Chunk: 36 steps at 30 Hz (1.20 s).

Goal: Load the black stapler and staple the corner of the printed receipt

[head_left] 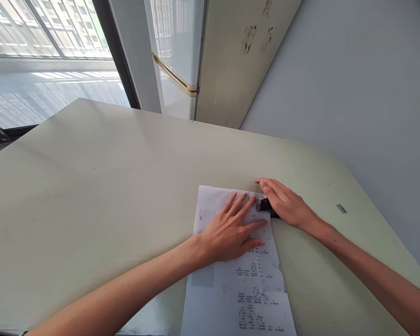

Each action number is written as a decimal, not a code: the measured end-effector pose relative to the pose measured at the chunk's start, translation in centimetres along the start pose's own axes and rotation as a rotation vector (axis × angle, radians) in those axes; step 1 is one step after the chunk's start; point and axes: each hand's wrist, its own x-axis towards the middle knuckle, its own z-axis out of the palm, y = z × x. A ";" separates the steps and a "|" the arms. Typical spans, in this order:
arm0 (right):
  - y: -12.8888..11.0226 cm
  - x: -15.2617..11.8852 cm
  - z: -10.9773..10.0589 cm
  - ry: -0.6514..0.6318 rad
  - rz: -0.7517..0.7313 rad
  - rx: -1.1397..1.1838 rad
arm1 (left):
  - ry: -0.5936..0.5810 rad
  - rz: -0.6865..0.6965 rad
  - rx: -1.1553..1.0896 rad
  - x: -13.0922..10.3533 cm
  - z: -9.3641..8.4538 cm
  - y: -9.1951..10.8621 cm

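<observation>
The left hand (pixel 231 231) lies flat and open, pinning the printed paper (pixel 238 280). The right hand (pixel 287 205) curls over a small black tool (pixel 266 205) at the paper's right edge. Keep the paper still; press straight down.

The pale green surface (pixel 91 186) lies open left and far of the printed white paper sheet (pixel 238 280), while the grey wall (pixel 353 93) bounds it on the right.

A printed sheet (pixel 238 275) is pressed flat under the left hand (pixel 231 231); just beyond its fingertips, a small black-and-silver object (pixel 264 205) is gripped by the right hand (pixel 287 203).
</observation>
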 end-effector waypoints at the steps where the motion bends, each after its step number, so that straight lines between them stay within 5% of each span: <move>1: 0.0 0.0 0.0 0.002 -0.002 -0.003 | -0.001 0.000 -0.005 0.0 0.0 0.0; 22: -0.8 0.2 0.8 0.017 -0.031 -0.124 | 0.017 -0.010 -0.029 -0.1 0.2 -0.1; 31: -1.4 0.4 3.4 0.204 -0.201 -0.410 | 0.029 0.002 -0.051 0.4 -0.3 -0.1; 36: -1.5 0.5 2.4 0.162 -0.208 -0.258 | -0.013 0.023 -0.048 -0.6 -1.2 -0.7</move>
